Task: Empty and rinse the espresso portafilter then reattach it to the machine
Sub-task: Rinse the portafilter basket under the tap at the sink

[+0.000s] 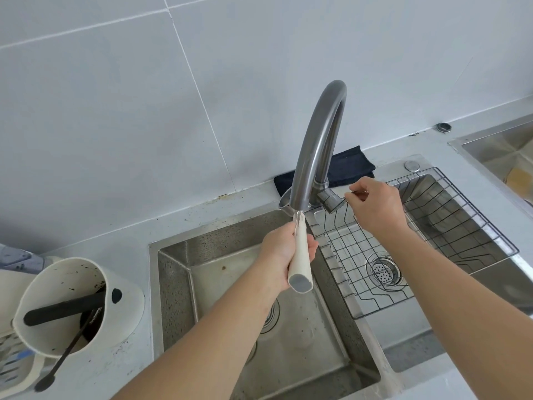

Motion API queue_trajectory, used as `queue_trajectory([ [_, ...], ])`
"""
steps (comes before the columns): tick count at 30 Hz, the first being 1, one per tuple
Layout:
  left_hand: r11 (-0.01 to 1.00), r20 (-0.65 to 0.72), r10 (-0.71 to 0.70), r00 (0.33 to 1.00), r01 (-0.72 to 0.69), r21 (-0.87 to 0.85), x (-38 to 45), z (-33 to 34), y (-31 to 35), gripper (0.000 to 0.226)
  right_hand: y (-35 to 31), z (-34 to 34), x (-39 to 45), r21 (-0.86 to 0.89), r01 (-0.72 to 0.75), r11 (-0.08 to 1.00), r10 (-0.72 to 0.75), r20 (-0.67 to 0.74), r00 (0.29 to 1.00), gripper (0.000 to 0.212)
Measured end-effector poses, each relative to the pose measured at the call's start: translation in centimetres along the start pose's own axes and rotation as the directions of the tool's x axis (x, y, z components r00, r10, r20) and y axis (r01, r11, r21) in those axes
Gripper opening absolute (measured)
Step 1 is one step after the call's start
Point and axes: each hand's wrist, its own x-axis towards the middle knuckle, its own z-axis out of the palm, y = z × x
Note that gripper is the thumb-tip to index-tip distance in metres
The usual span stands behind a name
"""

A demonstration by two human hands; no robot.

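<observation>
My left hand (278, 252) grips the cream handle of the portafilter (300, 255) over the left sink basin (178, 284). The portafilter's metal head (285, 201) sits under the outlet of the grey arched faucet (320, 134) and is mostly hidden behind the spout. My right hand (375, 206) reaches to the faucet base and pinches its thin metal lever (347, 197) between curled fingers. I cannot see any running water.
A cream knock box (121, 319) with a black bar and a dark brush stands on the counter at the left. A wire rack (432, 255) fills the right basin. A dark cloth (352, 164) lies behind the faucet. Another steel sink (496, 145) is at the far right.
</observation>
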Motion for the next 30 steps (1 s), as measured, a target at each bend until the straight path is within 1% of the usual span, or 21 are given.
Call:
queue_trajectory([
  [3,0.993,0.007,0.012,1.0,-0.013,0.115,-0.6,-0.9,-0.8,0.028,0.1,0.0,0.0,-0.004,0.002,1.0,-0.002,0.001,1.0,0.012],
  [10,0.946,0.059,0.034,0.998,-0.051,0.32,-2.1,-3.3,-1.2,0.016,0.1,0.1,0.0,0.0,-0.002,1.0,0.002,-0.005,1.0,0.011],
  [15,0.903,0.079,0.043,0.996,-0.073,0.424,-3.0,-4.5,-1.2,0.01,-0.1,0.0,-0.1,0.004,-0.013,1.0,0.013,0.0,1.0,0.01],
  [22,0.855,0.101,0.07,0.992,-0.112,0.506,-3.8,-5.2,-1.0,0.01,0.0,0.0,0.0,-0.003,-0.016,1.0,0.016,0.001,1.0,0.01],
  [30,0.707,0.129,0.107,0.986,-0.167,0.688,-4.7,-6.4,-0.9,0.018,0.1,0.2,0.0,0.004,-0.01,1.0,0.01,0.0,1.0,0.011],
])
